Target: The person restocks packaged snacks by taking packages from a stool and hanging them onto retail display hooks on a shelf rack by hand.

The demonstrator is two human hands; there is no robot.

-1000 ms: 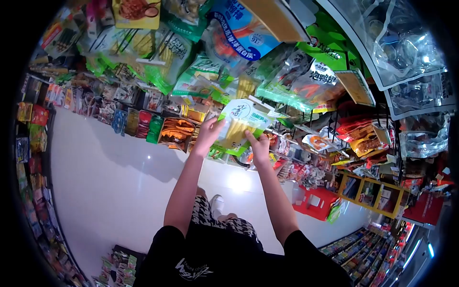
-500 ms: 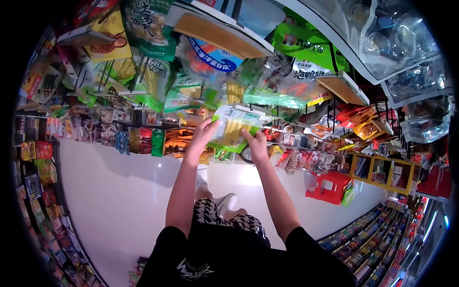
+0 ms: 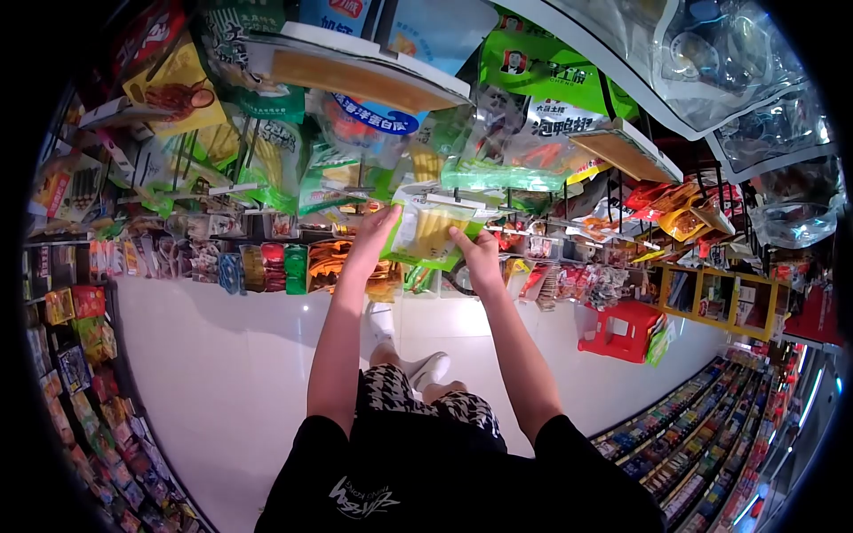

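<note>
Both hands hold a green and clear snack packet [image 3: 430, 233] with pale yellow strips inside, in front of the rack. My left hand [image 3: 378, 240] grips its left edge, fingers partly hidden behind it. On the right edge is my right hand [image 3: 478, 255], its thumb lying across the front. The packet's top reaches a white price-tag holder [image 3: 451, 199] on a hook; I cannot tell whether it hangs there. Behind it hangs a similar packet of yellow strips [image 3: 425, 165].
Hanging bags surround the hands, among them a bright green bag [image 3: 555, 75]. A wooden-edged sign [image 3: 355, 75] juts out above, another sign [image 3: 626, 151] to the right. Lower down stand a red plastic stool [image 3: 619, 332] and a yellow-framed shelf [image 3: 718, 300]. Stocked shelves [image 3: 693, 426] line the right.
The view has shifted slightly. The packet stays between both hands and looks tipped a little flatter, its lower edge higher. Both hands keep their hold.
</note>
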